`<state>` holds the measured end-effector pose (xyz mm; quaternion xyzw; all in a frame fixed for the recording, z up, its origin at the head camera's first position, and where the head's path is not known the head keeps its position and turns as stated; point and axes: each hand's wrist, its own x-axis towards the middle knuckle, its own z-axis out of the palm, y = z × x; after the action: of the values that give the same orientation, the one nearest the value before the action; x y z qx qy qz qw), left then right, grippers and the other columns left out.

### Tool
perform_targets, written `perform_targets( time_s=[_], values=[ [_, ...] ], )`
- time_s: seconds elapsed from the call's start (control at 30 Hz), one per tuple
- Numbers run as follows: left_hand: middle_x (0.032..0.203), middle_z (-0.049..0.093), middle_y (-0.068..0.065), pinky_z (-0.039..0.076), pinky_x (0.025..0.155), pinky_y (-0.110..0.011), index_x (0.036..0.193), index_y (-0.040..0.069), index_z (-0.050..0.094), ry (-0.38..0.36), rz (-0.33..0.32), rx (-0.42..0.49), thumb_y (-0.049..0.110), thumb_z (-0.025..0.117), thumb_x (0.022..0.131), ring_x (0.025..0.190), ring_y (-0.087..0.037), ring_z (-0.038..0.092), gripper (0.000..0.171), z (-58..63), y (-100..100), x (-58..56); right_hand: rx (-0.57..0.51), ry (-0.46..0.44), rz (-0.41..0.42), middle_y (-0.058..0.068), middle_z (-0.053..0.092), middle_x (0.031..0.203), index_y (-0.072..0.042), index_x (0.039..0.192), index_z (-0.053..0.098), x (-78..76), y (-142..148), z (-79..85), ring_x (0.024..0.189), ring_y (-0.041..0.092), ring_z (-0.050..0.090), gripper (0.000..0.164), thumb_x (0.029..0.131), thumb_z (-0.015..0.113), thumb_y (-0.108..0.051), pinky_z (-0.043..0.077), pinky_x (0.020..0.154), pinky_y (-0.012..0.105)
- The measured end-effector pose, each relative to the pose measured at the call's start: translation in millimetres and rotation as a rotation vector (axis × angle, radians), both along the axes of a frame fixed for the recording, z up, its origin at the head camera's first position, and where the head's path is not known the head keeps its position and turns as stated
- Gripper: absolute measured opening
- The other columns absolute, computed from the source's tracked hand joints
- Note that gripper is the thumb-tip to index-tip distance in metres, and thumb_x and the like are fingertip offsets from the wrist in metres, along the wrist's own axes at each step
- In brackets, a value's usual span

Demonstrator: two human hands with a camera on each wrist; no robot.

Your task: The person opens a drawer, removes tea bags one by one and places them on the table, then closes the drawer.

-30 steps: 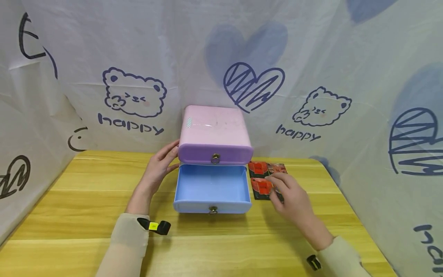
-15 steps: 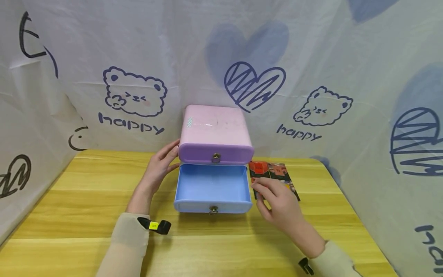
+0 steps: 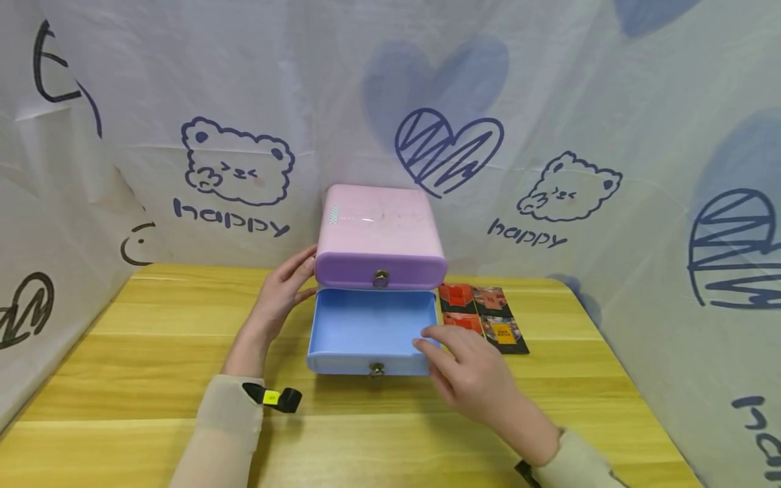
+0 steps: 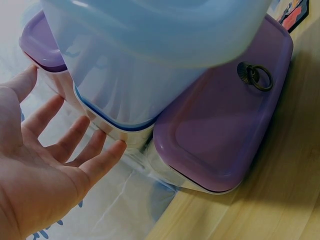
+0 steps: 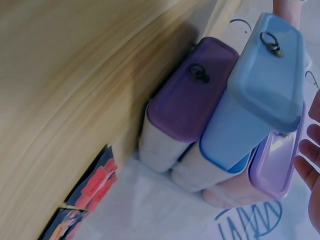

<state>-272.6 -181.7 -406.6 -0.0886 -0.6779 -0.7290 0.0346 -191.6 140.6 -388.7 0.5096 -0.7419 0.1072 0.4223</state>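
Observation:
A small pink-and-white drawer cabinet [image 3: 379, 220] stands against the cloth at the back. Its blue drawer [image 3: 342, 364] is pulled out, between a closed purple drawer [image 3: 348, 272] above and another purple drawer [image 4: 215, 135] below, seen in the wrist views. My left hand [image 3: 279, 295] rests its spread fingertips on the cabinet's left side. My right hand [image 3: 472, 373] is over the blue drawer's front right corner, fingers loosely bent, with nothing seen between them. In the right wrist view only part of its fingers [image 5: 311, 172] shows, at the right edge.
Several small red, black and orange packets [image 3: 503, 334] lie in two rows on the wooden table [image 3: 366, 434], right of the cabinet. One is partly behind my right hand. A printed cloth [image 3: 305, 81] hangs behind and on both sides.
My right hand has moved left from over the packets to the blue drawer's right front corner, uncovering packets on the right. The left hand and the cabinet have stayed put.

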Motion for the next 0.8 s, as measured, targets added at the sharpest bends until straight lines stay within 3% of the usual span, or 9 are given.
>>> perform_targets(
  time_s=[0.27, 0.63, 0.8],
  values=[
    [0.143, 0.035, -0.007, 0.038, 0.098, -0.052, 0.137, 0.020, 0.041, -0.012, -0.009, 0.001, 0.042, 0.052, 0.090, 0.119, -0.020, 0.040, 0.053, 1.2, -0.9, -0.9, 0.094, 0.009, 0.002, 0.009, 0.060, 0.106, -0.007, 0.109, 0.063, 7.7, -12.5, -3.1, 0.093, 0.022, 0.055, 0.031, 0.084, 0.045, -0.013, 0.054, 0.071, 0.034],
    [0.143, 0.035, -0.006, 0.038, 0.098, -0.053, 0.137, 0.022, 0.041, 0.000, -0.006, -0.004, 0.043, 0.052, 0.090, 0.119, -0.020, 0.039, 0.053, 1.1, 0.3, 0.1, 0.202, 0.121, 0.022, 0.006, 0.064, 0.105, -0.009, 0.104, 0.067, 16.2, -30.5, -10.3, 0.092, 0.019, 0.055, 0.025, 0.088, 0.048, -0.012, 0.052, 0.076, 0.029],
    [0.142, 0.036, -0.005, 0.037, 0.098, -0.053, 0.137, 0.023, 0.042, 0.001, -0.003, -0.002, 0.045, 0.052, 0.089, 0.119, -0.019, 0.039, 0.053, 0.7, 0.2, 0.1, 0.325, 0.041, -0.002, 0.004, 0.060, 0.113, -0.012, 0.113, 0.063, 20.3, -34.7, -19.2, 0.100, 0.019, 0.051, 0.030, 0.094, 0.039, -0.014, 0.050, 0.078, 0.030]
  ],
)
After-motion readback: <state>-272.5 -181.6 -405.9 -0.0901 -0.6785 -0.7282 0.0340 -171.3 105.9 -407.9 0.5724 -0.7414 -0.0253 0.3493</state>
